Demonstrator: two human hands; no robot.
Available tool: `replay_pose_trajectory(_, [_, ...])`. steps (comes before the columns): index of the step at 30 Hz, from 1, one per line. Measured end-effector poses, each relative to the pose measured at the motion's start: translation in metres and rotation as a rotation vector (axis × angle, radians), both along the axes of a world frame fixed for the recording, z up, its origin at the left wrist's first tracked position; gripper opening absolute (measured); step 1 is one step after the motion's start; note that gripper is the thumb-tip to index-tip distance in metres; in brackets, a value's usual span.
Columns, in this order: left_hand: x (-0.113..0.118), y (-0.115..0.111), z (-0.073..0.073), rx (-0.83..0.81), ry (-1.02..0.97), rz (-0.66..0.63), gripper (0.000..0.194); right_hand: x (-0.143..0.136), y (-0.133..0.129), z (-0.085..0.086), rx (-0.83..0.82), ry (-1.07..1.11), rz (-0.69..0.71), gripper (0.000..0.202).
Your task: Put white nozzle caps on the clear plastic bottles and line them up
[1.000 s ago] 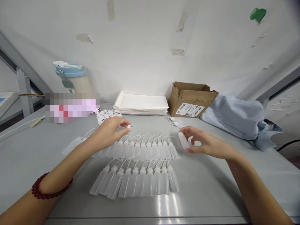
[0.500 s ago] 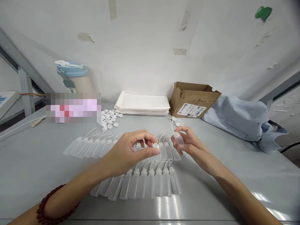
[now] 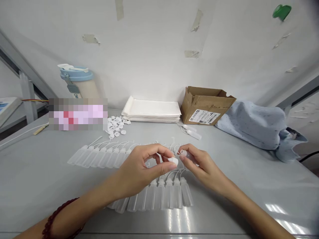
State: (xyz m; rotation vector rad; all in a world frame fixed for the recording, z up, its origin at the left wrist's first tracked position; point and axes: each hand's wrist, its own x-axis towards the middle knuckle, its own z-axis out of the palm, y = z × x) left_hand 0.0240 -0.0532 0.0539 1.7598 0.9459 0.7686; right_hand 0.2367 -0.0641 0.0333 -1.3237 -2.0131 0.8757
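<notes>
My left hand (image 3: pixel 143 166) pinches a small white cap (image 3: pixel 173 161) between thumb and fingers. My right hand (image 3: pixel 199 162) grips a small translucent bottle (image 3: pixel 185 154), its open neck pointing left at the cap, a few millimetres away. Both hands hover over the grey table (image 3: pixel 236 179). Beneath them lie two rows of translucent capped bottles: a far row (image 3: pixel 99 156) and a near row (image 3: pixel 161 196), partly hidden by my hands and left forearm.
A heap of loose white caps (image 3: pixel 116 126) lies behind the rows. Further back sit a stack of white sheets (image 3: pixel 153 111), an open cardboard box (image 3: pixel 205 106), a blue-lidded tumbler (image 3: pixel 77 81) and a light-blue cloth (image 3: pixel 251 124). Two more small bottles (image 3: pixel 191 131) lie before the box.
My left hand carried the cap from the far left toward the middle. My right hand brought the bottle inward and lower, so cap and bottle neck now nearly meet.
</notes>
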Motion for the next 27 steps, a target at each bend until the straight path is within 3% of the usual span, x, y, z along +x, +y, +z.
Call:
replay_pose_trajectory(12, [0.011,-0.008,-0.006,0.058,0.090,0.100,0.015,-0.008,-0.011,-0.002,0.243,-0.093,0.120,0.007])
replay_pose_trajectory(21, [0.009,-0.003,-0.007,-0.120,0.048,-0.039,0.020,-0.008,-0.014,-0.001,0.297,-0.118,0.150,0.008])
replay_pose_trajectory(27, [0.013,-0.005,-0.010,-0.018,0.066,-0.020,0.015,-0.009,-0.016,-0.003,0.280,-0.151,0.142,0.016])
